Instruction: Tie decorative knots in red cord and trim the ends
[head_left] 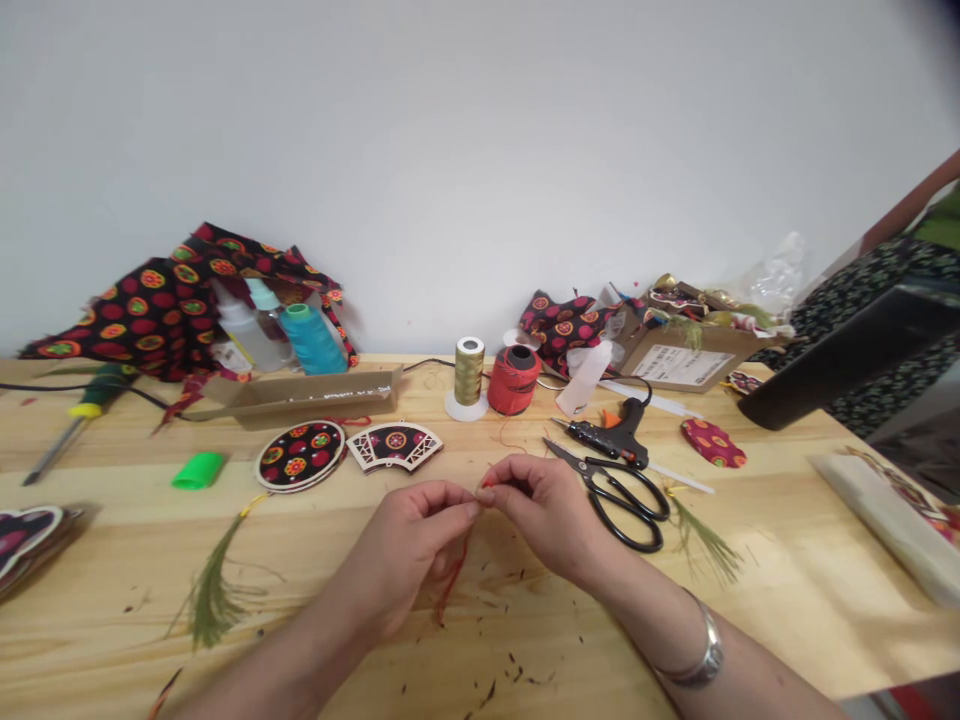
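My left hand (420, 535) and my right hand (536, 505) meet fingertip to fingertip above the middle of the table. Both are closed in a pinch on a thin red thread (456, 578), whose loose end hangs below the left fingers. What exactly lies between the fingertips is mostly covered. Just beyond the hands stands a spool of red thread (514, 380), with a fine strand trailing from it toward me. Black-handled scissors (626, 497) lie right beside my right hand. Left of the hands rest a fan-shaped ornament (395, 447) and a round fabric ornament (301, 456).
A glue gun (619, 432) lies behind the scissors. Green tassels (217, 590) rest at left and right. A gold thread spool (469, 373), a long cardboard tray (315, 395) and a filled cardboard box (675, 358) line the back. Another person (862, 330) stands at right.
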